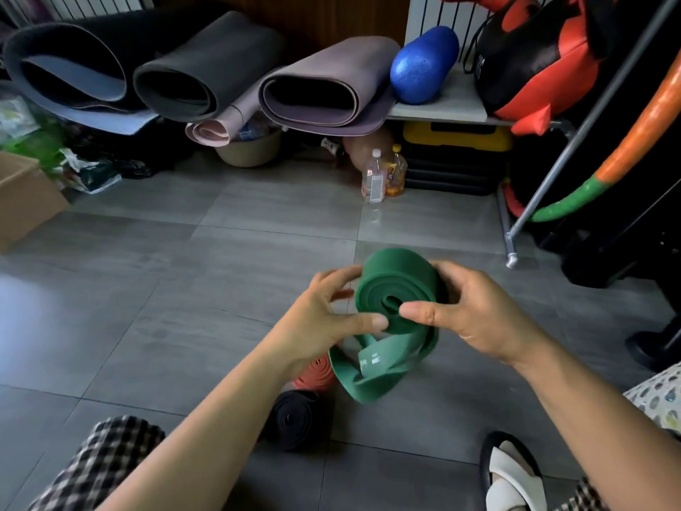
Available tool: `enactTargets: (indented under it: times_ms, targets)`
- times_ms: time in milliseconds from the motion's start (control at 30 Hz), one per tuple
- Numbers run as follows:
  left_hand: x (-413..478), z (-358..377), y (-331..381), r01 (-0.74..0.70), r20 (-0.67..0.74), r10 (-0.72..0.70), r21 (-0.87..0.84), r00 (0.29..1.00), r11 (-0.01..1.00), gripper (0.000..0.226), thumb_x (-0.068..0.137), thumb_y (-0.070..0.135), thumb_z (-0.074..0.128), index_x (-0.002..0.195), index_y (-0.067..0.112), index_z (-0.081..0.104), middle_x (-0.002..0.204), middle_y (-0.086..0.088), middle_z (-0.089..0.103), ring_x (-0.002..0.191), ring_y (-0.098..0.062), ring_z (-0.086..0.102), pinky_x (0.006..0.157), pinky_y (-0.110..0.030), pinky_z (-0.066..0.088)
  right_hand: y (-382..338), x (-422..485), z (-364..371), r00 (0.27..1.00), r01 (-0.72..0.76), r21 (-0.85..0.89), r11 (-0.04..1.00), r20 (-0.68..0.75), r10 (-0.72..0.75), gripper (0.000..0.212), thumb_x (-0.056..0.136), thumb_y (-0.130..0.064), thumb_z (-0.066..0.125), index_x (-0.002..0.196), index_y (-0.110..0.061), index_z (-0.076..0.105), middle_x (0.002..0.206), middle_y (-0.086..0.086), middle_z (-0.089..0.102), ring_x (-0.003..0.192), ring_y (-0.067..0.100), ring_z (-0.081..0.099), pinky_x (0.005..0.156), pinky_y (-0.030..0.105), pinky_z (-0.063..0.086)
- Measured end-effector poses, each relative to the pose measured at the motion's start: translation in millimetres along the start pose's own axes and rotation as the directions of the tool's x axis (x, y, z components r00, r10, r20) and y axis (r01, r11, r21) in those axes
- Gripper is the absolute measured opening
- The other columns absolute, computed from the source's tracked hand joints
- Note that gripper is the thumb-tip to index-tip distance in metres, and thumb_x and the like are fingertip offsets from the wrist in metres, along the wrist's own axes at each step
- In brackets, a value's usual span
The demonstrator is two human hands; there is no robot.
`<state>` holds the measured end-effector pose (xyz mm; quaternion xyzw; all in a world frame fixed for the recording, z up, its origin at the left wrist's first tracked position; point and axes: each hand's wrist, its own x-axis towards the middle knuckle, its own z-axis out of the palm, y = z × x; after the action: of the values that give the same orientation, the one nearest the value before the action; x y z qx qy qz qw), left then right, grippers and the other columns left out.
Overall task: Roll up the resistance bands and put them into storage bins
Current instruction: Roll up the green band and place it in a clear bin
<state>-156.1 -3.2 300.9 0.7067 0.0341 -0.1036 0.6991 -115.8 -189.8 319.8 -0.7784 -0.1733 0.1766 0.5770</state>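
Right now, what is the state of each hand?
The left hand holds the half-rolled green resistance band.
The right hand grips the same band.

A home storage corner for exercise gear is shown. A blue roller (423, 66) is laid on a shelf (438, 109). Left of the roller, rolled mats (206, 68) are piled. Right of it, a red-and-black bag (534, 57) and a hoop (634, 134) are kept. Below it, bottles (374, 178) and a step (457, 156) are stood on a tiled floor (221, 252). A box (25, 201) is seen far left of it.
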Motion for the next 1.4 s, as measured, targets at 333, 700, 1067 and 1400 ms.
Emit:
enactTargets:
  times_ms: [333,700,1067,1400]
  targets:
    - [-6,3,7,-0.219,-0.067,0.210,-0.215,0.975,0.952,0.045,0.058,0.002,0.072,0.098,0.019,0.061,0.088,0.002,0.068,0.086,-0.014,0.065,0.071,-0.026,0.056,-5,-1,3,0.995,0.091,0.040,0.995,0.045,-0.093,0.058,0.057,-0.034,0.084,0.106,-0.029,0.055,0.099,-0.006,0.066,0.092,0.004,0.063,0.076,0.018,0.051]
    - [-2,11,-2,-0.029,0.028,0.055,-0.567,0.998,0.823,0.048,0.058,0.005,0.083,0.098,0.015,0.057,0.105,-0.009,0.059,0.088,-0.020,0.066,0.066,-0.032,0.057,0,-3,8,1.000,0.002,0.265,0.964,-0.010,0.000,0.044,0.054,-0.021,0.077,0.094,-0.011,0.063,0.085,-0.002,0.073,0.082,0.013,0.068,0.069,0.021,0.053]
    - [-8,-1,5,-0.133,-0.007,0.136,0.181,0.991,0.975,0.047,0.064,-0.001,0.078,0.094,0.031,0.062,0.097,0.005,0.068,0.094,-0.009,0.064,0.081,-0.025,0.054,6,-5,7,0.994,-0.038,-0.138,0.990,0.094,0.052,0.056,0.053,-0.027,0.085,0.102,-0.021,0.058,0.095,0.001,0.068,0.089,0.014,0.066,0.081,0.035,0.055]
    - [-9,2,9,-0.202,-0.101,0.175,-0.553,0.979,0.808,0.050,0.059,0.000,0.077,0.105,0.006,0.057,0.093,-0.010,0.069,0.081,-0.023,0.069,0.064,-0.034,0.058,2,0,20,0.989,0.145,0.384,0.912,-0.038,-0.142,0.047,0.059,-0.006,0.080,0.101,-0.014,0.060,0.093,-0.005,0.072,0.089,0.008,0.067,0.072,0.017,0.051]
